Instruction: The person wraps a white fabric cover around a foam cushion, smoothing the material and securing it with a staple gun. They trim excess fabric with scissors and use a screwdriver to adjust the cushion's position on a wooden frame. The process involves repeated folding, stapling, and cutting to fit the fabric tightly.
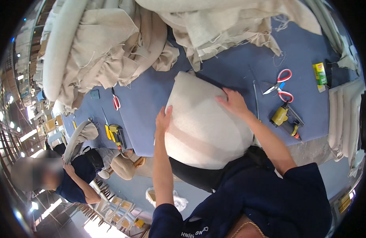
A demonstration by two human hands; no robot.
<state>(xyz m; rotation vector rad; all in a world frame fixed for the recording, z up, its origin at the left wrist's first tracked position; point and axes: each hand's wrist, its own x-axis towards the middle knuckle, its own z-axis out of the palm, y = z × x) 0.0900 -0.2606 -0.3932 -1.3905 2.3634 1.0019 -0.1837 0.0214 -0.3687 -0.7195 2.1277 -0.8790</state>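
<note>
Left fingers (168, 112): touching the cushion's left rim; I cannot tell whether they clamp it, as the underside is hidden.
Right fingers (232, 95): bent at the cushion's far right rim, thumb on the top face; whether they pinch it, I cannot tell.
Cushion (209, 123): between the two hands, its far part over the tabletop (141, 119), its broad near end at the person's waist.
Cushion's point: the narrow far corner faces away from the person, slightly left; the rounded end faces the body.
Long axis: seems to run from that corner back toward the person, drifting right; the lens bends edges, so only roughly.
Handling: probably light for its bulk, with soft padding that gives under pressure, perhaps over a stiffer base; the woven cover should grip rather than slip, though it could crease or soil.
Hold: best by the opposite side rims, palms flat, without pinching the cover.
Rod (255, 95): just right of the cushion.
Scissors (279, 85): right of the cushion, beyond the rod, blades parted.
Staple gun (286, 119): right of the cushion, nearer the person than the scissors.
Cloth (230, 35): heaped beyond the cushion, edges frayed.
</note>
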